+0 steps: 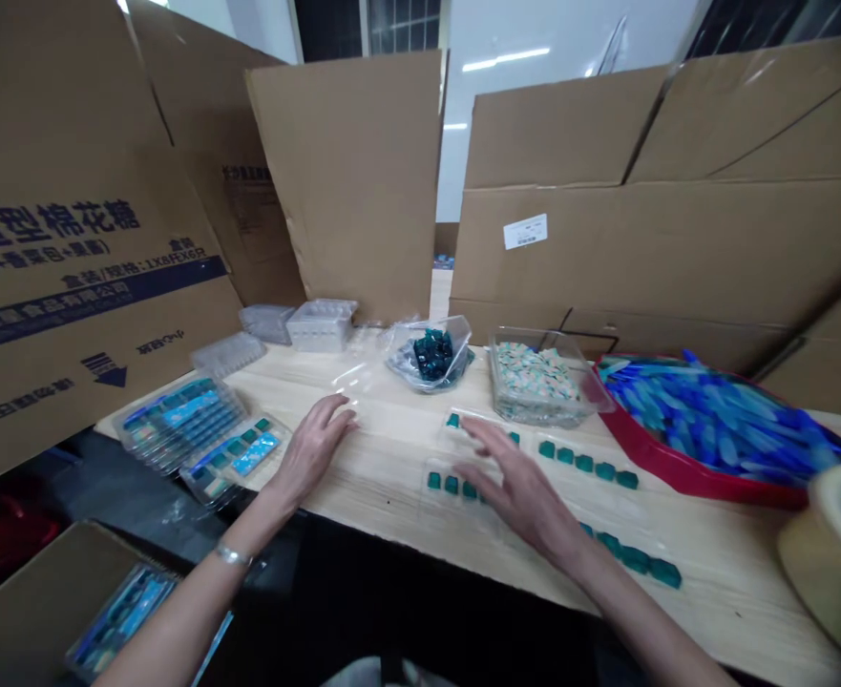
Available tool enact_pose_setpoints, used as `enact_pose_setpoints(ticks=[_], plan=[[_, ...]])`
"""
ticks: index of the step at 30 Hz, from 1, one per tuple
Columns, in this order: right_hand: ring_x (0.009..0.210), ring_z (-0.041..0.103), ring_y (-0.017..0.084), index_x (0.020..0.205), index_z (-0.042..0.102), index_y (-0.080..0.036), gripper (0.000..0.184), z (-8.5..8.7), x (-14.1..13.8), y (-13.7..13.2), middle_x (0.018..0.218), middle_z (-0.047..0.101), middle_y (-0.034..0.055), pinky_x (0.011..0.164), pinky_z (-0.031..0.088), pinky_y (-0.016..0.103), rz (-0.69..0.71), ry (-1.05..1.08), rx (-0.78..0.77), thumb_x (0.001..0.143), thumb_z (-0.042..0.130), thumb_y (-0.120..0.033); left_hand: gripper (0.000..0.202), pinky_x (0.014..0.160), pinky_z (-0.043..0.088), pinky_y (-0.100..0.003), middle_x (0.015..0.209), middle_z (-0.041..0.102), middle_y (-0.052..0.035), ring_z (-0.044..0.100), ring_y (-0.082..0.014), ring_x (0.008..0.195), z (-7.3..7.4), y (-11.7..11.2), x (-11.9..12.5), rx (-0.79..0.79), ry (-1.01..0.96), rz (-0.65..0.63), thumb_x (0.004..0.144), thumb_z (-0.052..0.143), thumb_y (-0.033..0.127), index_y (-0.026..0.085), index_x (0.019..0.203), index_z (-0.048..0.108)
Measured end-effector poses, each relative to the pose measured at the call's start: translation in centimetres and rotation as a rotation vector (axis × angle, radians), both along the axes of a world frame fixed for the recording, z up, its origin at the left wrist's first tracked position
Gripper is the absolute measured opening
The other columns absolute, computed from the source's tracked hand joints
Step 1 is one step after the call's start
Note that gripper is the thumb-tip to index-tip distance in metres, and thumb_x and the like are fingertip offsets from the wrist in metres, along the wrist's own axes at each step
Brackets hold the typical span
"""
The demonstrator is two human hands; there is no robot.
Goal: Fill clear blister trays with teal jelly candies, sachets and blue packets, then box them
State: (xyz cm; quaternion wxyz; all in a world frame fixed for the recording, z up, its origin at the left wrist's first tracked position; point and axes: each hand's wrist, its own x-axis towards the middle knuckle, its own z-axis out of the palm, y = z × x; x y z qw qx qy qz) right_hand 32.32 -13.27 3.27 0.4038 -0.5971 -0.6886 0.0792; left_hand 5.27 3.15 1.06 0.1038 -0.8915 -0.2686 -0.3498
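Note:
My left hand (312, 448), a band at its wrist, hovers over the tabletop near the filled clear trays; its fingers are loosely bent and I see nothing in them. Over the row of clear blister trays, my right hand (520, 487) is spread, thumb and fingers apart, holding nothing visible. It partly hides the teal cubes beneath it. More teal cubes (584, 464) sit in a line in the tray to the right, and another row of teal cubes (635, 558) lies nearer the front edge. Left of my left hand is a filled tray (226, 456) with teal cubes and a blue packet.
Stacked filled trays (183, 420) stand at the left table edge, with clear plastic trays (322, 324) behind. At the back are a bag of dark teal pieces (432, 355) and a tub of small packets (535, 382). A red basin (706, 472) holds blue sticks. Cardboard (363, 191) walls the back.

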Motion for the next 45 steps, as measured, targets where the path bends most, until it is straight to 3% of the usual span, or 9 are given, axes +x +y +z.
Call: enact_pose_setpoints(ticks=[7, 9, 12, 15, 19, 23, 28, 35, 45], plan=[[0.077, 0.064, 0.017, 0.135, 0.04, -0.019, 0.064, 2.4, 2.9, 4.3, 0.103, 0.064, 0.0101, 0.068, 0.055, 0.031, -0.097, 0.61, -0.166, 0.081, 0.057, -0.048, 0.039, 0.098, 0.045, -0.047, 0.129, 0.051, -0.0116, 0.04, -0.0269, 0.131, 0.7, -4.4, 4.1, -0.058, -0.087, -0.45, 0.085, 0.058, 0.015, 0.025, 0.122, 0.051], [0.063, 0.061, 0.013, 0.137, 0.036, -0.017, 0.064, 2.0, 3.4, 3.8, 0.088, 0.065, 0.0057, 0.062, 0.053, 0.028, -0.112, 0.711, -0.166, 0.083, 0.055, -0.047, 0.047, 0.1, 0.043, -0.047, 0.14, 0.039, -0.013, 0.034, -0.0298, 0.134, 0.8, -4.7, 5.5, -0.333, -0.241, -0.434, 0.079, 0.066, 0.026, 0.026, 0.123, 0.049], [0.06, 0.059, 0.012, 0.138, 0.031, -0.018, 0.062, 1.2, 3.3, 2.4, 0.083, 0.063, 0.0039, 0.06, 0.051, 0.026, -0.173, 0.751, -0.135, 0.085, 0.052, -0.044, 0.063, 0.092, 0.05, -0.044, 0.15, 0.025, -0.0137, 0.042, -0.0303, 0.129, 1.4, -4.8, 7.9, -1.029, -0.559, -0.38, 0.078, 0.064, 0.042, 0.029, 0.133, 0.036], [0.062, 0.061, 0.013, 0.138, 0.031, -0.018, 0.058, 0.6, 3.4, 1.5, 0.088, 0.063, 0.0048, 0.063, 0.052, 0.027, -0.176, 0.7, -0.185, 0.088, 0.048, -0.041, 0.05, 0.083, 0.054, -0.041, 0.136, 0.048, -0.0142, 0.062, -0.0257, 0.106, 2.2, -4.5, 10.4, -1.65, -0.686, -0.463, 0.082, 0.061, 0.039, 0.023, 0.126, 0.044], [0.072, 0.063, 0.017, 0.131, 0.043, -0.013, 0.052, 0.9, 8.1, 1.5, 0.099, 0.064, 0.0105, 0.066, 0.052, 0.03, -0.352, 0.46, -0.128, 0.087, 0.048, -0.041, 0.031, 0.08, 0.056, -0.039, 0.111, 0.066, -0.0113, 0.069, -0.0235, 0.089, 2.8, -3.2, 13.5, -1.973, -0.674, -0.529, 0.076, 0.069, 0.025, 0.016, 0.102, 0.056], [0.083, 0.062, 0.02, 0.094, 0.067, -0.011, 0.025, 2.3, 16.1, 2.6, 0.094, 0.068, 0.0113, 0.078, 0.048, 0.032, -0.574, 0.074, -0.003, 0.082, 0.053, -0.028, 0.027, 0.079, 0.056, -0.038, 0.108, 0.068, -0.0088, 0.069, -0.0236, 0.089, 2.6, -1.8, 15.8, -2.056, -0.575, -0.545, 0.077, 0.069, 0.023, 0.016, 0.1, 0.056], [0.082, 0.064, 0.019, 0.087, 0.072, -0.01, 0.024, 3.2, 21.5, 5.6, 0.088, 0.071, 0.0095, 0.075, 0.045, 0.026, -0.496, -0.236, -0.205, 0.077, 0.05, -0.012, 0.03, 0.076, 0.056, -0.037, 0.111, 0.066, -0.0088, 0.068, -0.0238, 0.092, 0.7, -0.8, 16.8, -2.05, -0.573, -0.573, 0.08, 0.067, 0.027, 0.019, 0.106, 0.055], [0.062, 0.06, 0.013, 0.097, 0.072, -0.013, 0.028, 3.1, 23.7, 9.2, 0.083, 0.069, 0.0046, 0.057, 0.042, 0.021, -0.234, -0.362, -0.625, 0.069, 0.069, -0.019, 0.033, 0.072, 0.057, -0.035, 0.109, 0.068, -0.01, 0.069, -0.0235, 0.087, -1.0, 0.1, 16.0, -2.117, -0.578, -0.511, 0.08, 0.066, 0.026, 0.019, 0.111, 0.056], [0.077, 0.055, 0.014, 0.094, 0.069, -0.012, 0.031, 2.0, 23.0, 10.7, 0.089, 0.065, 0.0038, 0.068, 0.042, 0.021, 0.085, -0.378, -0.593, 0.068, 0.072, -0.027, 0.031, 0.078, 0.054, -0.035, 0.111, 0.067, -0.0091, 0.068, -0.0255, 0.092, -1.4, 0.4, 16.1, -2.241, -0.572, -0.479, 0.08, 0.065, 0.027, 0.022, 0.11, 0.06]])
